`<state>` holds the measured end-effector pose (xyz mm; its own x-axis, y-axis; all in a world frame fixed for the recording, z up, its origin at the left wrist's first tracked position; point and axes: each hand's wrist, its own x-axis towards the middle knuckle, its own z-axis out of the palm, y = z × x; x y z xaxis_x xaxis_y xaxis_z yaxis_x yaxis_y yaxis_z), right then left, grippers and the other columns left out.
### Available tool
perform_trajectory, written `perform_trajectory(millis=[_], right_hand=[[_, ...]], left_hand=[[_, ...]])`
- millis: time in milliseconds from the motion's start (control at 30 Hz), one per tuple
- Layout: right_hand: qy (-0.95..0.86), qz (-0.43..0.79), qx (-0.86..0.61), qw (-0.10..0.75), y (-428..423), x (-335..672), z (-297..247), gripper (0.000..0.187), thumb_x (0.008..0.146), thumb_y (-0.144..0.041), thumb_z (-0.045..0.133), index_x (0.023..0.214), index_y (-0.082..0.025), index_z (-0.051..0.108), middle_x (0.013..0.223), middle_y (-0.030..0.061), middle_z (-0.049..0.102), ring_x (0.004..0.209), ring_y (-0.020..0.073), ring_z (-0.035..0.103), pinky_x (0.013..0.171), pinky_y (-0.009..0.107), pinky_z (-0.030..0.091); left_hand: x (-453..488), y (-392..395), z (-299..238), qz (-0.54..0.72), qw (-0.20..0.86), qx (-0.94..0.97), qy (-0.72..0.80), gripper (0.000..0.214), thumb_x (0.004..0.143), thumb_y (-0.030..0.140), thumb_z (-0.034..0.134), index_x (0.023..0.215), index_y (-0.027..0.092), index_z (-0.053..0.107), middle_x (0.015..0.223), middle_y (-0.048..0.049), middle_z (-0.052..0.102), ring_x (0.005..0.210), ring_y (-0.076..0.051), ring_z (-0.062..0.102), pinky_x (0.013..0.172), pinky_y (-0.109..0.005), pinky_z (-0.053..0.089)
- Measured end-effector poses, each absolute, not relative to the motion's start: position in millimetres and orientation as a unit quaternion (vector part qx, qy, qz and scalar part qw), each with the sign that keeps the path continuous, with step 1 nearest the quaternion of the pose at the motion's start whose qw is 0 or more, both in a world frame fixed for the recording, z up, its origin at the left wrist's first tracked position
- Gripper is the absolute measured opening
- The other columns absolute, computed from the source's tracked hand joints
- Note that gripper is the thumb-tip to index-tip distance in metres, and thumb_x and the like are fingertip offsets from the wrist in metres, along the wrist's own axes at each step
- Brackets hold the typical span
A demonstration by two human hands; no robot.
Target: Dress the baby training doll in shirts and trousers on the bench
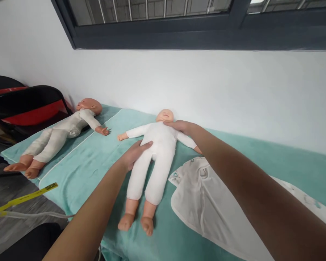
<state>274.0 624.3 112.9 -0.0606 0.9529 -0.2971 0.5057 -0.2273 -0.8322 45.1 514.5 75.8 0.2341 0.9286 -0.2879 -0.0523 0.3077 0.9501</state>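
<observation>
A baby doll in a white cloth body lies on its back, head toward the wall, arms spread and feet toward me. My left hand grips its hip on the left side, thumb on top and the other fingers mostly hidden along the side. Up by the neck and shoulder, my right hand holds the doll with the thumb across the upper chest; its other fingers are hidden. Beneath my right forearm is a thin white baby garment or cloth with a small printed pattern, spread on the green table cover.
Another baby doll lies on the left end of the covered table. Black-and-red chairs stand beyond that end. A yellow strap and a pale cable hang at the lower left. The white wall borders the far edge.
</observation>
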Motion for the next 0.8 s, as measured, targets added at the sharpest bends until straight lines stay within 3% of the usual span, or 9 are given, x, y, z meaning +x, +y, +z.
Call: perform_trajectory(millis=[167, 500, 700, 800], right_hand=[[-0.569, 0.476, -0.636, 0.212, 602.2, 296.2, 126.9, 0.067, 0.071, -0.066, 0.073, 0.109, -0.011, 0.070, 0.114, 0.0168, 0.071, 0.105, 0.0291, 0.066, 0.095, 0.038, 0.053], [-0.581, 0.531, -0.605, 0.118, 490.0, 419.5, 184.4, 0.067, 0.079, -0.070, 0.061, 0.118, -0.016, 0.068, 0.127, 0.0118, 0.066, 0.113, 0.0296, 0.064, 0.097, 0.037, 0.053], [-0.587, 0.412, -0.692, 0.081, 400.8, 485.8, 172.2, 0.071, 0.083, -0.078, 0.044, 0.122, -0.023, 0.068, 0.132, 0.0074, 0.064, 0.116, 0.0296, 0.063, 0.099, 0.039, 0.051], [-0.592, 0.332, -0.730, 0.087, 373.9, 500.2, 144.7, 0.075, 0.087, -0.077, 0.035, 0.129, -0.021, 0.064, 0.136, 0.0092, 0.061, 0.117, 0.0293, 0.062, 0.101, 0.038, 0.049]], left_hand=[[61.3, 491.0, 91.3, 0.398, 0.685, 0.444, 0.419, 0.060, 0.074, 0.046, 0.075, 0.124, 0.016, 0.062, 0.106, -0.0152, 0.072, 0.086, -0.032, 0.071, 0.074, -0.044, 0.059], [169.4, 396.0, 109.7, 0.417, 0.712, 0.457, 0.332, 0.064, 0.074, 0.045, 0.075, 0.131, 0.023, 0.057, 0.118, -0.0141, 0.069, 0.102, -0.034, 0.069, 0.080, -0.042, 0.060], [246.8, 330.8, 84.3, 0.393, 0.727, 0.465, 0.317, 0.070, 0.072, 0.048, 0.075, 0.135, 0.026, 0.052, 0.125, -0.0118, 0.066, 0.110, -0.035, 0.065, 0.090, -0.042, 0.057], [266.2, 311.8, 70.7, 0.375, 0.732, 0.462, 0.332, 0.073, 0.071, 0.048, 0.076, 0.136, 0.026, 0.050, 0.129, -0.0126, 0.064, 0.113, -0.035, 0.063, 0.093, -0.041, 0.056]])
